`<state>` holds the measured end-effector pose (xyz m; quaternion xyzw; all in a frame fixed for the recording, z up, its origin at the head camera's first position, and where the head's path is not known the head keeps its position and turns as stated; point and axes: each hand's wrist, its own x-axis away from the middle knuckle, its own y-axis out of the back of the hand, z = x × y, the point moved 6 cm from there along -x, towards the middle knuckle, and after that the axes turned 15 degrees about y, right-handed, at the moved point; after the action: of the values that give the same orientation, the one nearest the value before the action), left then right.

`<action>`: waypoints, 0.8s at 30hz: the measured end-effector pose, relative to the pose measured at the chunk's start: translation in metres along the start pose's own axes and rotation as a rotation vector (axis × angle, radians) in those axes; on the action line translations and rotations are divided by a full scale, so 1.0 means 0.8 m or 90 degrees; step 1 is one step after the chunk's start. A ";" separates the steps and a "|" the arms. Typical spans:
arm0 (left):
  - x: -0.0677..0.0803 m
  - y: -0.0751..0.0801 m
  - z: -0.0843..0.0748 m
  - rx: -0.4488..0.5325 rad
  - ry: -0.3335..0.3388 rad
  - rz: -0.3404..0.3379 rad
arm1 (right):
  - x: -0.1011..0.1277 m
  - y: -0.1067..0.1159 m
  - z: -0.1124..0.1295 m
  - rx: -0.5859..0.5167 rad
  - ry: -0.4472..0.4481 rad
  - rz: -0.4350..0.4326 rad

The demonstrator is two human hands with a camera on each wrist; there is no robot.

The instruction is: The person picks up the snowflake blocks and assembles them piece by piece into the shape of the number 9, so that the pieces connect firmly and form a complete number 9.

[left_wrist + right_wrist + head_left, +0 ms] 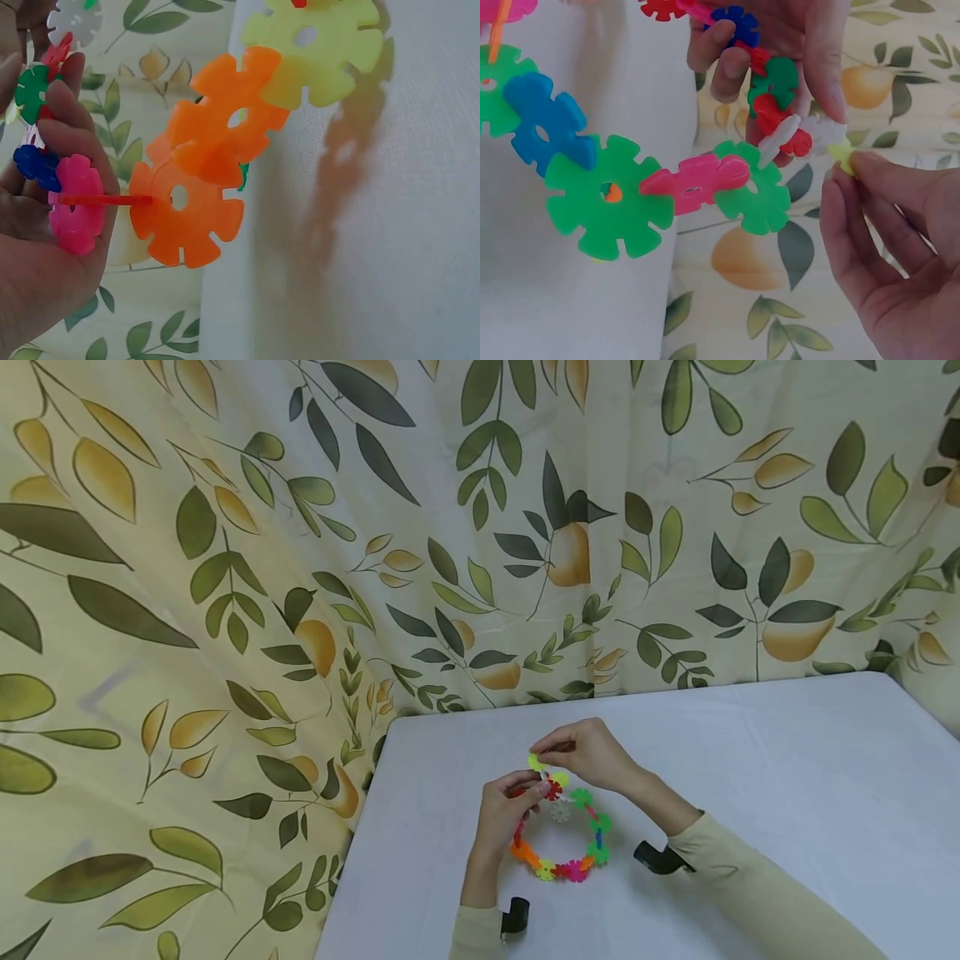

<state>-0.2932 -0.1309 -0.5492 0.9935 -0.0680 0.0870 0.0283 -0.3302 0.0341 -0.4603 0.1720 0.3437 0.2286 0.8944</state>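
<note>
Both hands are pinching the ring (pixel 562 831) at lower centre: left hand (pixel 504 814), right hand (pixel 588 752); counter (pixel 787 777) lying open rightward.

At lower right the right hand (pixel 900 247) pinches a yellow disc (pixel 843 156); at upper centre the left hand (pixel 787 45) grips the colourful disc chain (pixel 697 184).

My left hand (pixel 504 810) is raised, fingers curled and pinching. My right hand (pixel 588 753) sits just above it, thumb and fingertips pinched. Both forearms angle inward, hands nearly touching
</note>
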 end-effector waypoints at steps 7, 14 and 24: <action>0.002 -0.002 -0.006 0.016 -0.020 0.001 | 0.001 -0.002 -0.002 0.012 0.007 0.022; 0.003 -0.002 -0.005 0.005 -0.005 -0.012 | 0.002 -0.004 0.000 0.005 0.016 0.048; 0.003 -0.001 -0.010 -0.003 -0.025 -0.019 | 0.004 -0.001 -0.010 -0.021 -0.019 0.033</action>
<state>-0.2917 -0.1296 -0.5411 0.9958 -0.0539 0.0670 0.0308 -0.3332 0.0364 -0.4679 0.1695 0.3221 0.2551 0.8958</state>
